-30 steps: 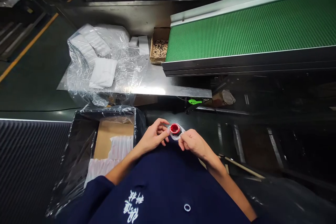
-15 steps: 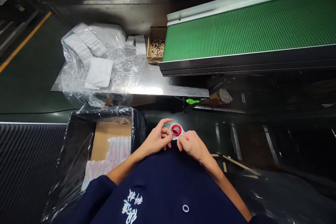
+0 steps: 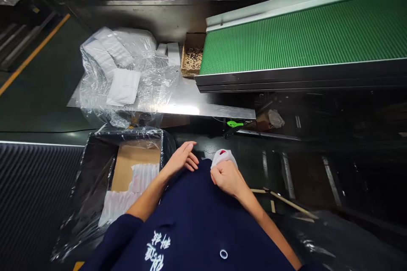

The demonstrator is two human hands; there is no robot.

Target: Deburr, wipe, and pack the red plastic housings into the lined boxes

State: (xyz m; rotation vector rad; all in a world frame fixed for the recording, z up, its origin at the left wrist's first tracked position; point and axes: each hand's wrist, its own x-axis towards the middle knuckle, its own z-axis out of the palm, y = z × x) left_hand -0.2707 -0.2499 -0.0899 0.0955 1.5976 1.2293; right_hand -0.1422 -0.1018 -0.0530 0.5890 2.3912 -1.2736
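Observation:
In front of my body, my right hand (image 3: 228, 176) is closed on a thin, soft white wrapper (image 3: 216, 160) that looks like a foam pouch. A bit of a red part (image 3: 222, 152) shows at its top; the rest is covered by the white material. My left hand (image 3: 182, 159) is apart from it, fingers stretched out and holding nothing, close to the right edge of a box lined with black plastic (image 3: 163, 148). White wrapped pieces (image 3: 119, 205) lie in rows in that box, over brown cardboard (image 3: 125, 165).
A metal table (image 3: 203, 108) bears clear plastic with a stack of white pouches (image 3: 124, 86) and a small carton of dark bits (image 3: 192, 65). A green conveyor belt (image 3: 302, 29) runs off right. A dark ribbed surface (image 3: 38, 194) is at left; wooden strips (image 3: 292, 205) lie low at right.
My left hand has let go and moved left, opening out. The red round part, fully visible between both hands before, is now mostly covered by the white wrapper in my right hand.

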